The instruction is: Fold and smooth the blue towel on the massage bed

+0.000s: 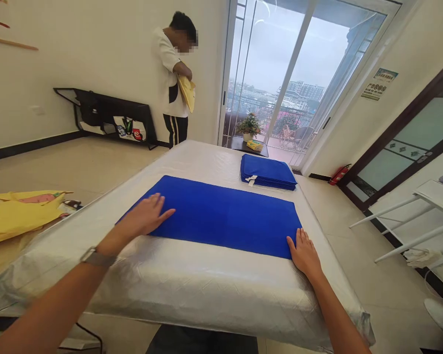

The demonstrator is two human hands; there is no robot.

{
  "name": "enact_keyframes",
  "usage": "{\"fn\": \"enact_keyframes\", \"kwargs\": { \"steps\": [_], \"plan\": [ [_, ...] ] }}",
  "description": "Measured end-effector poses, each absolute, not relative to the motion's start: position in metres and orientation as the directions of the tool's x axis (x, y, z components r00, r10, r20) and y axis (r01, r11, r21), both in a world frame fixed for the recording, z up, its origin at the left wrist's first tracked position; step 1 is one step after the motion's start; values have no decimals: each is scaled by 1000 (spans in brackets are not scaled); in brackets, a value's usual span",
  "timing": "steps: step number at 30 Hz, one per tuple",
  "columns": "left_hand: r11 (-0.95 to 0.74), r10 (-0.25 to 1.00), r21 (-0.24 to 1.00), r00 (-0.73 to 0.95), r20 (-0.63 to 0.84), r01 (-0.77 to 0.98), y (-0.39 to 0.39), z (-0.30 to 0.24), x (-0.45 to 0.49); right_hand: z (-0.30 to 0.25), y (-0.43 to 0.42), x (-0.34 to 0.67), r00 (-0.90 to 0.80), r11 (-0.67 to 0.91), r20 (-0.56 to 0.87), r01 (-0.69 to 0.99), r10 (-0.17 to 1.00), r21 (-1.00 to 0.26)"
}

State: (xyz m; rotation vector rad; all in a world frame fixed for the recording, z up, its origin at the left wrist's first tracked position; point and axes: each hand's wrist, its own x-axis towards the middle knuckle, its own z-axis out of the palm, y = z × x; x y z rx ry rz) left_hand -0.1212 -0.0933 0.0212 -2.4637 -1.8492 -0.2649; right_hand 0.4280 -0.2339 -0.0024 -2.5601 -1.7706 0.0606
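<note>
A blue cloth [221,214], folded into a long flat strip, lies across the plastic-covered mattress [206,265] in front of me. Flat on the cloth's left end rests my left hand [144,215], fingers spread and thumb out; a watch band [97,256] is on that wrist. At the right end, my right hand [304,250] is open, its fingertips over the cloth's edge and its palm at the mattress side. Neither hand grasps anything. Beyond the strip, toward the far right corner, sits a stack of folded blue cloths [268,172] with a white tag showing.
A person [174,83] stands past the far left corner, holding a yellow cloth [186,92]. Yellow fabric [25,214] lies left of the mattress. A black folded frame [114,118] leans on the wall. On the right are a white table [433,196] and a fire extinguisher [339,174].
</note>
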Motion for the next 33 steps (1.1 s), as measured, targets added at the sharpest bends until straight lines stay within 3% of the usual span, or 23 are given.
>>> {"fn": "enact_keyframes", "kwargs": {
  "steps": [4,7,14,19,23,31,33],
  "plan": [
    [-617,786,145,614,73,774,-104,28,-9,0,-235,427,356,-356,-14,934,934,-41],
    [-691,717,200,694,69,694,-114,18,45,1,-236,425,363,-363,-10,931,932,-39],
    [-581,813,206,576,87,788,-105,-2,8,1,-236,425,361,-361,-15,932,933,-45],
    [-331,943,156,332,23,931,-78,-3,-94,2,-236,425,358,-358,-14,933,934,-45],
    [-151,988,111,145,58,982,-61,-10,-168,0,-236,424,351,-351,-7,935,936,-56],
    [-121,989,172,104,106,978,-60,-20,-188,23,-229,427,381,-385,-94,922,920,-29],
    [-108,992,177,93,90,978,-60,-19,-185,35,-218,413,394,-395,-61,919,917,-9]
  ]
}}
